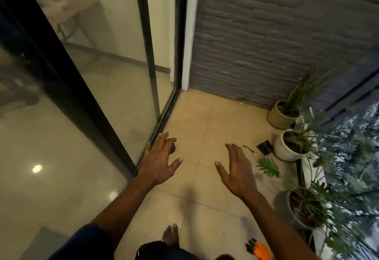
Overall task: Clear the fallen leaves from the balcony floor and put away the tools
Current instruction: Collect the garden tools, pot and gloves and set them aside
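Two hands are out in front of me and neither holds anything. The left hand (158, 161) has its fingers (163, 139) spread, with the tips bent a little over the door track. The right hand (238, 169) is flat, its fingers (232, 150) straight and loosely fanned, the thumb out to the left. Both hang above the floor (196, 120), and I cannot tell whether either touches it. Under and beyond the hands the tiles look mostly bare, so I judge the bulk of the sweeping done, or this patch never had much. What is left lies just right of the right hand. A broad green leaf (268, 167) and a small scrap (249, 149) sit there, though I cannot tell whether the big one lies loose or hangs from a plant. Farther right stand three pots (275, 117) along the edge. A black thing (264, 146) lies beside the middle pot, too blurred to name. Something orange (261, 252) sits at the near edge, perhaps a tool, but I cannot say. I see no broom or pan, so putting tools away I count as open. The glass door (114, 58) is on the left and the brick wall (266, 34) is far.
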### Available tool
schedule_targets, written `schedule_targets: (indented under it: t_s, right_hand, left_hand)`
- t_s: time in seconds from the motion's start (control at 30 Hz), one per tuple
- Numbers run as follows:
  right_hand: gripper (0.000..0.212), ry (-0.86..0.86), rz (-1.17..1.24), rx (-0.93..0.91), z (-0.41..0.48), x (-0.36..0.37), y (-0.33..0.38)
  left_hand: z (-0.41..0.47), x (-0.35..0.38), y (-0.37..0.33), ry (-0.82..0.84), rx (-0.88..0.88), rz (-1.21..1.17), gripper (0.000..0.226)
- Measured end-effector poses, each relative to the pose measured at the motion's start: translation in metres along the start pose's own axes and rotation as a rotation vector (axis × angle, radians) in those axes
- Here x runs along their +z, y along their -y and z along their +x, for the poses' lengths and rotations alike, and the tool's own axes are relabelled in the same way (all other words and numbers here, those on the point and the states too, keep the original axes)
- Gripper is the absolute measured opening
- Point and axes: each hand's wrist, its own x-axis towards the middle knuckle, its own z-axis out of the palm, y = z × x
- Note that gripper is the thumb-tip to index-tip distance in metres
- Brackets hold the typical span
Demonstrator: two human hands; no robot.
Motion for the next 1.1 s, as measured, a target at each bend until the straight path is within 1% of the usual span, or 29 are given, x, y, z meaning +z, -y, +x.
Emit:
schedule_targets:
  t_s: [0.17,0.33,0.43,0.53,0.67,0.77,0.87,0.93,1.0,1.03,1.1]
  right_hand:
    - [0.081,0.092,-0.064,0.015,0.04,0.028,0.018]
    - [0.083,0.205,-0.085,0.024,0.087,0.059,0.02]
    - [0.083,0.245,-0.07,0.019,0.125,0.078,0.019]
    - [0.083,0.29,-0.031,0.034,0.176,0.101,0.016]
    - [0.083,0.357,0.011,0.089,0.236,0.129,0.011]
    - [0.082,0.387,0.046,0.116,0.278,0.151,0.011]
    - [0.081,0.427,0.047,0.138,0.305,0.18,0.006]
    - [0.085,0.429,0.068,0.147,0.32,0.204,0.004]
    - [0.091,0.42,0.098,0.173,0.336,0.243,-0.002]
    - [0.091,0.414,0.106,0.191,0.343,0.271,-0.01]
    - [0.084,0.404,0.106,0.204,0.353,0.32,-0.025]
  left_hand:
    - [0.033,0.004,0.031,0.079,-0.039,0.003,0.066]
    - [0.075,0.015,0.059,0.143,-0.108,0.013,0.073]
    - [0.112,0.028,0.083,0.161,-0.108,0.042,0.078]
    - [0.162,0.035,0.098,0.222,-0.14,0.099,0.08]
    - [0.221,0.041,0.108,0.304,-0.192,0.07,0.084]
    - [0.265,0.053,0.125,0.362,-0.206,0.103,0.087]
    - [0.299,0.078,0.149,0.439,-0.208,0.14,0.089]
    - [0.317,0.101,0.165,0.476,-0.224,0.145,0.091]
    - [0.337,0.137,0.186,0.491,-0.264,0.131,0.096]
    - [0.349,0.163,0.199,0.498,-0.286,0.122,0.098]
    - [0.367,0.21,0.225,0.513,-0.3,0.131,0.101]
